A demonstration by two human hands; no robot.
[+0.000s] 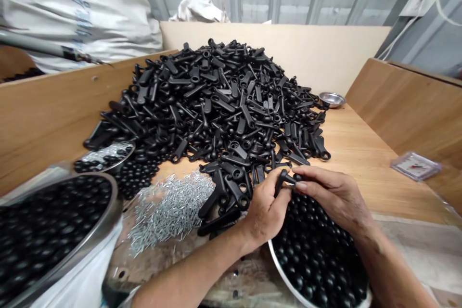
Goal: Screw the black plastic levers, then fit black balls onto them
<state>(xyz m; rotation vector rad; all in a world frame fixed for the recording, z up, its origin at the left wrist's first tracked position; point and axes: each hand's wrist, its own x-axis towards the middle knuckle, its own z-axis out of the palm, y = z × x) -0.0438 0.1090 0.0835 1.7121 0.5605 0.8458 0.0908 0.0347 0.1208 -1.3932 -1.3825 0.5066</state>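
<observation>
My left hand (pixel 267 207) is closed around a black crank handle (pixel 281 182), whose thin stem points toward my other hand. My right hand (pixel 334 195) pinches a small black ball knob (pixel 297 177) at the tip of that stem; fingers partly cover it. Both hands are over the far edge of a white-rimmed bowl (pixel 274 256) full of shiny black balls (pixel 317 250). Loose black crank handles (pixel 234 185) lie just beyond my left hand. Silvery metal pins (pixel 173 209) are heaped on the table to its left.
A large pile of black crank handles (pixel 224 96) rises at the back. At left stand a big metal-rimmed bowl (pixel 114 192) of black balls and a smaller dish (pixel 126 154) of pins and balls. Wooden boards (pixel 415 110) wall the table. A metal bowl (pixel 332 99) and a clear plastic case (pixel 415 166) are at right.
</observation>
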